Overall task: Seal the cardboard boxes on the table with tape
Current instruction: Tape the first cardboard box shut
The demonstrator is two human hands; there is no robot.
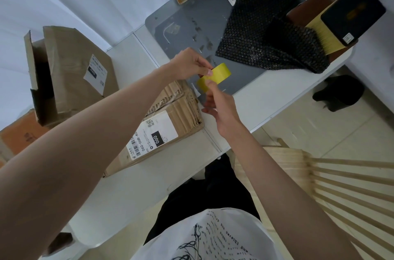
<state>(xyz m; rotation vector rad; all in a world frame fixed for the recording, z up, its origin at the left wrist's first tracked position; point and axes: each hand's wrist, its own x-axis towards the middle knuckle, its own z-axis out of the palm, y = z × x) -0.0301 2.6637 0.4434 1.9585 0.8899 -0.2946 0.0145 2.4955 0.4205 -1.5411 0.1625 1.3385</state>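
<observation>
A yellow roll of tape is held in the air above the white table, between both hands. My left hand pinches the roll at its upper side with thumb and fingers. My right hand grips its lower side, thumb on the tape's face. Just below the hands lies a worn cardboard box with a white shipping label, its top flaps closed and crumpled. A second, taller cardboard box stands at the left with a flap open.
A grey mat covers the far table, with black bubble wrap on it. A black-and-yellow box sits at the right edge. More packages lie at the back. A wooden slatted chair stands at the lower right.
</observation>
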